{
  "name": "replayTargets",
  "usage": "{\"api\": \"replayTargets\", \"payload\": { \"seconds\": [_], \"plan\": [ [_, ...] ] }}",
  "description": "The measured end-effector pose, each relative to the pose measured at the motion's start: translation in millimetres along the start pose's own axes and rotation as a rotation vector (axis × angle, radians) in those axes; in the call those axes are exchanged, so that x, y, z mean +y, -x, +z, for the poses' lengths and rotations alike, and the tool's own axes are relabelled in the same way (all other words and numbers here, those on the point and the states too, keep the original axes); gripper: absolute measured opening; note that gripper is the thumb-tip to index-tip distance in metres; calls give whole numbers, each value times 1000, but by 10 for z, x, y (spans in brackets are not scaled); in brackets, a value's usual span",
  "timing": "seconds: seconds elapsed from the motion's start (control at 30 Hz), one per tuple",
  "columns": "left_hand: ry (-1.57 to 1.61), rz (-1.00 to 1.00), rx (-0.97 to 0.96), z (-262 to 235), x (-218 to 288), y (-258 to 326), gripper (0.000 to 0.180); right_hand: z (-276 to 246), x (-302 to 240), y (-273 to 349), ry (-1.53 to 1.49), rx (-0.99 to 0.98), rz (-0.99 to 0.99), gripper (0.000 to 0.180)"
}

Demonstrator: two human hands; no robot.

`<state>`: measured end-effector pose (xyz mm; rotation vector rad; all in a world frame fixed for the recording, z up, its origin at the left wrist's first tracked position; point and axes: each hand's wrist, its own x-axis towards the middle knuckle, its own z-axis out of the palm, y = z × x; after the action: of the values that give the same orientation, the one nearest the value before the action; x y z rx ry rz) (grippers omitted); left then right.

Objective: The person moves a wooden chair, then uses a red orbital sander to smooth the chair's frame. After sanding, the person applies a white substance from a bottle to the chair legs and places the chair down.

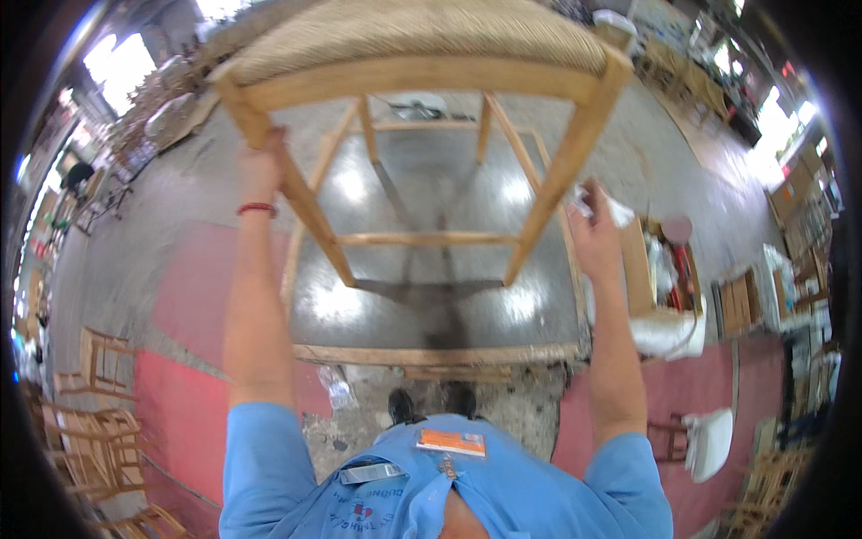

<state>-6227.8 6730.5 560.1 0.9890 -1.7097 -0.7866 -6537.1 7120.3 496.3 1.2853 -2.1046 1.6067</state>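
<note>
A wooden stool or chair with a woven seat [422, 40] stands over a low grey-topped table [431, 323] with a wooden rim. Its top is cut off by the picture's edge, so I cannot tell if it has a back. My left hand [262, 166], slightly blurred, grips the near left leg [310, 216] just below the seat. To the right of the near right leg [549, 202], my right hand [594, 229] is closed on a crumpled white cloth [618, 213]. That hand looks apart from the leg.
An open box [660, 274] with bottles and red items stands right of the table. A white-covered stool [709, 445] is at lower right. Wooden chairs [103, 449] crowd the lower left. Clear plastic [337, 388] lies on the floor by the table's near edge.
</note>
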Motion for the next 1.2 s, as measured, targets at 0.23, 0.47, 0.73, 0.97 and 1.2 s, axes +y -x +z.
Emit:
{"api": "replayTargets", "payload": {
  "seconds": [0.23, 0.47, 0.73, 0.97, 1.2],
  "plan": [
    [-79, 94, -29, -337, -476, -523, 33, 87, 988, 3253, -381, -421, 1482, 26],
    [275, -152, 27, -423, -583, -722, 37, -608, 2354, 4263, -818, 798, 1709, 13],
    [-113, 27, 213, -72, -194, -216, 38, -75, 1396, 3055, -750, 455, 1420, 21],
    [96, -15, 111, 89, 427, 488, 31, 739, 1139, 1305, -233, 9, 345, 52],
    [390, 3, 133, 211, 404, 633, 24, 1351, 1639, 325, -282, 195, 595, 24]
  ]
}}
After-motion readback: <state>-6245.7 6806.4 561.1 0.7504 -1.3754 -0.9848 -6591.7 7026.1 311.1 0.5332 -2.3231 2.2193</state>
